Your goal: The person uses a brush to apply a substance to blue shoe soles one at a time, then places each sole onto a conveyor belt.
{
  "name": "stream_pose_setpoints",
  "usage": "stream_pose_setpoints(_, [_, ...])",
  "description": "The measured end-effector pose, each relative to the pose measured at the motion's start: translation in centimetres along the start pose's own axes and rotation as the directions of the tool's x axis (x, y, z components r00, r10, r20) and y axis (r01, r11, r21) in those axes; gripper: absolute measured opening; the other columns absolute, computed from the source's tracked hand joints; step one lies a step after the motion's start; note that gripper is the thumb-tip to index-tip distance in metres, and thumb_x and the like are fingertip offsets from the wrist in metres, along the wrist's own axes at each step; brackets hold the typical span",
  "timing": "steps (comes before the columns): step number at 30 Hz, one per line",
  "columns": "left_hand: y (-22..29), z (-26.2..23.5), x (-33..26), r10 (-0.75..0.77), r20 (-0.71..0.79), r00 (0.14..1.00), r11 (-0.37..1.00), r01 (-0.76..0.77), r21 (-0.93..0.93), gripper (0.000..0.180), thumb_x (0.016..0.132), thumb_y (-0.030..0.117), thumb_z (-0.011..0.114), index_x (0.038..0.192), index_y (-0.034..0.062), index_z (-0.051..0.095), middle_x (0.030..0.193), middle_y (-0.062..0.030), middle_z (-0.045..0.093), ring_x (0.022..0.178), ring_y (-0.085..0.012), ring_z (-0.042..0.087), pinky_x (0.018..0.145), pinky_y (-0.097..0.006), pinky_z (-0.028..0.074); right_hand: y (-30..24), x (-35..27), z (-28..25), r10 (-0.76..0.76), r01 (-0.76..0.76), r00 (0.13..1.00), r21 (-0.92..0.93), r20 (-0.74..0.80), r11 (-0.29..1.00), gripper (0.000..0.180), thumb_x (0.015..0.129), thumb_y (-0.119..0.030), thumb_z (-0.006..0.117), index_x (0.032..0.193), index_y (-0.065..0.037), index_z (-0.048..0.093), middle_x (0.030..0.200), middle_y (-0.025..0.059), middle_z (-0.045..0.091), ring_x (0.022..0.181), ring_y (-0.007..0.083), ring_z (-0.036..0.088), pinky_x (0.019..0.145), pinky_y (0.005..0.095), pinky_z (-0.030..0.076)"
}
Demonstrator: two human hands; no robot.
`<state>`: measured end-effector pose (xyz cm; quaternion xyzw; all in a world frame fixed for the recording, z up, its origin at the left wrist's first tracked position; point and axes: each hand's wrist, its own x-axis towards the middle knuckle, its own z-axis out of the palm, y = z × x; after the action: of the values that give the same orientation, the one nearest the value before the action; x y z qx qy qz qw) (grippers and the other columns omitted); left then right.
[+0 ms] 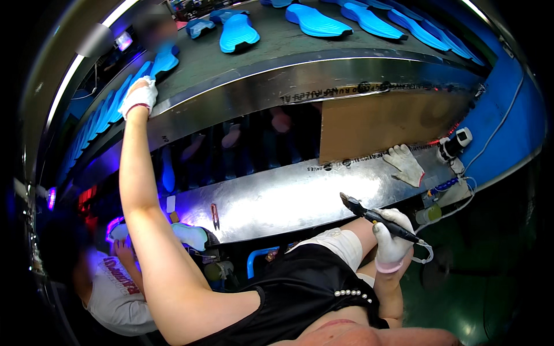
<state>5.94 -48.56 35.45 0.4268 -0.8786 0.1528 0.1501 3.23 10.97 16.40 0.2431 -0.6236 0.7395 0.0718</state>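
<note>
My left arm stretches up to the far left, where my left hand [140,98], in a white glove, bends its fingers at the end of a blue shoe sole [144,70] by the belt's edge; the fingertips are partly hidden. Lower right, over my lap, my right hand [393,235] wears a white glove too. It is closed around a slim black handheld tool [381,222] with a flat, worn metal tip pointing up and left. A white cord runs from the tool's back end.
Blue soles [318,21] lie on the dark belt [265,49]. Below it are a metal shelf [265,205], thread snips [215,216], a loose white glove [405,165] and a cardboard sheet [375,127]. Another person [118,294] sits lower left, near a glowing light. Cords hang at the right.
</note>
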Motion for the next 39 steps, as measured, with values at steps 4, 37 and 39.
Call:
stream_pose_setpoints(4, [4.1, -1.2, -3.6, 0.076, -0.120, 0.990, 0.997, -0.075, 0.014, 0.035, 0.088, 0.024, 0.056, 0.121, 0.0107, 0.059, 0.126, -0.0215, 0.056, 0.117, -0.0380, 0.054, 0.097, -0.044, 0.045, -0.1, 0.2, 0.3, 0.076, -0.077, 0.996, -0.024, -0.040, 0.997, 0.026, 0.071, 0.010, 0.067, 0.096, 0.005, 0.061, 0.089, 0.0119, 0.061, 0.076, 0.0162, 0.061, 0.070, 0.0248, 0.050])
stream_pose_setpoints(37, [16.5, -3.4, 13.2, 0.033, -0.488, 0.872, 0.798, -0.317, -0.513, 0.046, 0.078, 0.041, 0.069, 0.099, 0.0002, 0.066, 0.096, -0.0215, 0.067, 0.092, -0.0363, 0.064, 0.080, -0.041, 0.048, 2.4, 4.5, 2.2, 0.360, -0.361, 0.933, -0.061, -0.018, 0.931, 0.023, 0.078, -0.002, 0.071, 0.100, 0.004, 0.066, 0.091, 0.0082, 0.069, 0.080, 0.0126, 0.064, 0.072, 0.0234, 0.051])
stream_pose_setpoints(39, [17.7, -2.8, 14.7, 0.116, -0.414, 0.903, 0.805, -0.330, -0.494, 0.042, 0.079, 0.037, 0.067, 0.098, -0.0006, 0.064, 0.093, -0.0208, 0.067, 0.089, -0.0352, 0.064, 0.078, -0.041, 0.049, 3.5, 5.0, 2.0, 0.337, -0.337, 0.941, -0.093, -0.010, 0.937, 0.023, 0.079, -0.003, 0.071, 0.100, 0.003, 0.066, 0.090, 0.0073, 0.069, 0.079, 0.0124, 0.064, 0.072, 0.0232, 0.051])
